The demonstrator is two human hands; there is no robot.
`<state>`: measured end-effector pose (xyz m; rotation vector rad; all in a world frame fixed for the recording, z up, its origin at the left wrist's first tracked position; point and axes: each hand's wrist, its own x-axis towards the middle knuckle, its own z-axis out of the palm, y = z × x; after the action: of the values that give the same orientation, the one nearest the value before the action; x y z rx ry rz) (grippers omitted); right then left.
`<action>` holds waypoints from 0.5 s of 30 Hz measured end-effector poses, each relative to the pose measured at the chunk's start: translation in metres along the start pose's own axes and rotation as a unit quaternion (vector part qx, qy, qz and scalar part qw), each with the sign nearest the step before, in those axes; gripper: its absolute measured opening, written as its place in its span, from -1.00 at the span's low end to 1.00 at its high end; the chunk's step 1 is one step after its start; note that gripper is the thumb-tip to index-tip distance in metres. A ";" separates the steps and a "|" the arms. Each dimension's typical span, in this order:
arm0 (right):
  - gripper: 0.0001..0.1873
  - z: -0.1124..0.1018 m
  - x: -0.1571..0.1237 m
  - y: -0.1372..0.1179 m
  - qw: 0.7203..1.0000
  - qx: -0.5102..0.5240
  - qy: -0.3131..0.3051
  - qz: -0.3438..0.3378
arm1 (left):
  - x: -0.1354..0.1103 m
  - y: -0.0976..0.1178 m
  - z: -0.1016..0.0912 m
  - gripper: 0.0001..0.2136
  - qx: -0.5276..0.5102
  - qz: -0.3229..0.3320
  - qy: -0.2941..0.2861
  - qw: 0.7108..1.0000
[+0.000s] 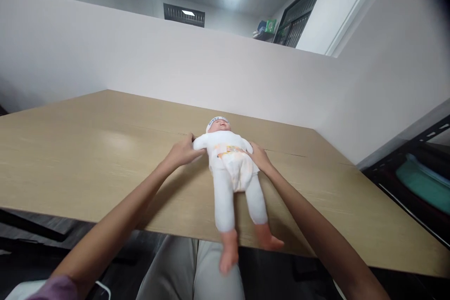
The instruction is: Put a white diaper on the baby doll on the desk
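A baby doll (pixel 224 206) in a white outfit lies on its back on the wooden table, head away from me. Around its hips is a white diaper (pixel 241 171) with an orange and yellow printed front, and a white headband with lettering (pixel 213 124) circles its head. My left hand (pixel 184 151) is closed around the doll's arm on the left. On the other side my right hand (pixel 260 157) grips the doll's other arm, its fingers partly hidden behind it. The bare feet (pixel 230 248) reach over the table's near edge.
The wooden table (pixel 87 150) spreads to both sides, with a pale partition (pixel 176 65) along its back. At the right stands a dark rack (pixel 404 168) holding green fabric (pixel 422 180). My legs (pixel 190 267) are below the near edge.
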<state>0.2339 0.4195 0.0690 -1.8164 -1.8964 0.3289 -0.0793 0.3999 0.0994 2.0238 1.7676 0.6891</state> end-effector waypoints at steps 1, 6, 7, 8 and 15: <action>-0.64 -0.004 -0.013 -0.001 1.000 0.014 -0.005 -0.013 | -0.024 0.005 -0.009 -0.55 -0.025 0.001 -0.001 1.000; -0.50 -0.030 -0.100 -0.019 0.977 0.155 -0.029 -0.145 | -0.173 0.019 -0.010 -0.64 -0.108 -0.012 0.040 0.993; -0.49 -0.037 -0.121 -0.025 0.971 0.166 -0.032 -0.167 | -0.206 0.019 -0.002 -0.65 -0.128 -0.018 0.048 0.990; -0.49 -0.044 -0.142 -0.032 0.969 0.165 -0.036 -0.180 | -0.238 0.016 0.006 -0.65 -0.145 -0.025 0.046 0.988; -0.41 -0.050 -0.275 -0.068 0.946 0.134 -0.198 -0.221 | -0.381 -0.012 0.036 -0.63 -0.097 -0.092 -0.041 0.990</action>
<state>0.1986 0.1354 0.0956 -1.1650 -2.3241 0.7913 -0.1045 0.0270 0.0173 1.7115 1.7397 0.6803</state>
